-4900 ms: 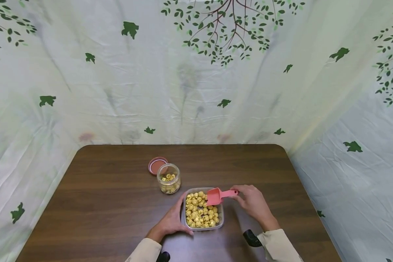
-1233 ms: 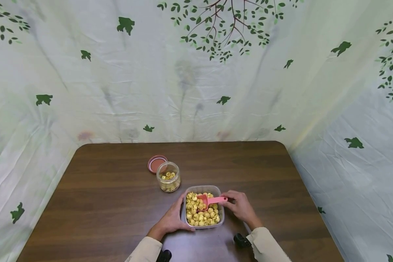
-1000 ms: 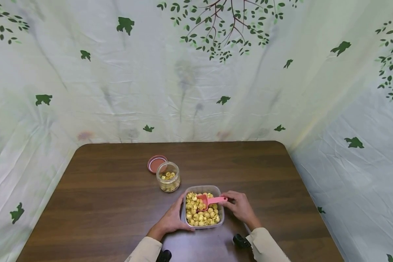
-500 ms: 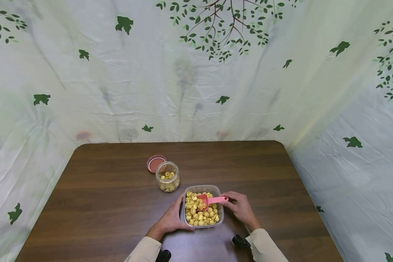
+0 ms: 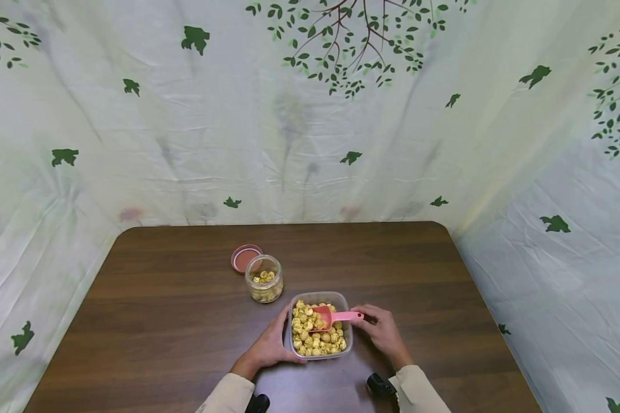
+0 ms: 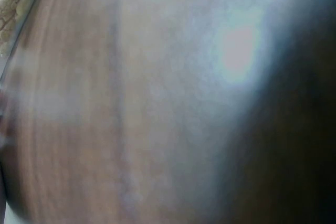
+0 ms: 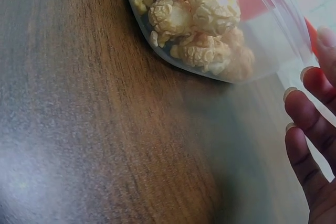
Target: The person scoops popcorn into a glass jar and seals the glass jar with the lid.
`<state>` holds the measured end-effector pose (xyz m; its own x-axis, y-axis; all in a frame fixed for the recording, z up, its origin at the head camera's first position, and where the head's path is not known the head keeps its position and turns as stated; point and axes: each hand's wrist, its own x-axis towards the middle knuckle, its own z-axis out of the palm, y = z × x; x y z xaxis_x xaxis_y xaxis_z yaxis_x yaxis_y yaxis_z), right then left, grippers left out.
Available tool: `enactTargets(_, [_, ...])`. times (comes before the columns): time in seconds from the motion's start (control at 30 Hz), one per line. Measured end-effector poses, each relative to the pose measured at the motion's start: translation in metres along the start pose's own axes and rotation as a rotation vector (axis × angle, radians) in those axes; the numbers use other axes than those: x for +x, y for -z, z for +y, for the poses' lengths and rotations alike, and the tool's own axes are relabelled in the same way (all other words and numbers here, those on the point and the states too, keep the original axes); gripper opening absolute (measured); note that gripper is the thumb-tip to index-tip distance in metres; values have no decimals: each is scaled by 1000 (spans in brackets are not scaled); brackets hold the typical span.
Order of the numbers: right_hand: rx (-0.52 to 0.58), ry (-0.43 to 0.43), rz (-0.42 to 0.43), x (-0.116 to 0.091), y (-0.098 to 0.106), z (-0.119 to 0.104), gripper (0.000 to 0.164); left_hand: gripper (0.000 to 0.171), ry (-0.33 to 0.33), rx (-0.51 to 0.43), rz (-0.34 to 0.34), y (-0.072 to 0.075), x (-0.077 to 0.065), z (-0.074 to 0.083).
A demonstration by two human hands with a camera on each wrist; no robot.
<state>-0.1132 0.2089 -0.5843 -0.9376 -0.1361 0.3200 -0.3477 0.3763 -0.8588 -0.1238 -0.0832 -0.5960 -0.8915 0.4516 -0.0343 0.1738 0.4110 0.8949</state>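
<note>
A clear plastic container [image 5: 322, 296] filled with golden popcorn [image 5: 320, 345] rests on the table. My left hand [image 5: 270, 344] holds it from the left, thumb along the near side and fingers along the far-left side. Between thumb and index finger, my right hand [image 5: 384, 332] pinches the handle of a pink scoop [image 5: 347, 315]. The scoop's bowl lies among the popcorn, with some pieces in it. In the right wrist view, the remaining right fingers [image 7: 302, 106] hang loosely beside the container wall. The blurred left wrist view catches only a corner of popcorn.
Beyond the container stands an open glass jar [image 5: 272, 291] partly filled with popcorn. Its red lid [image 5: 244, 257] lies behind it to the left. The brown wooden table [image 5: 175, 321] ends at a patterned cloth backdrop [image 5: 289, 143].
Since the oldest frame, the scoop has moved left and down from the container's right rim into the popcorn. In the last half second it shifts slightly right. The left hand stays put.
</note>
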Motion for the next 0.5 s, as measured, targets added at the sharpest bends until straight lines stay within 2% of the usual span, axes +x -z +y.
enactTargets(0.33, [46,-234,39,-6,0,-2,17,131,-9,-8,-1,0,0,-1])
enactTargets(0.5, [60,-219,57,-7,2,-19,17,130,-8,-10,1,-1,0,-1])
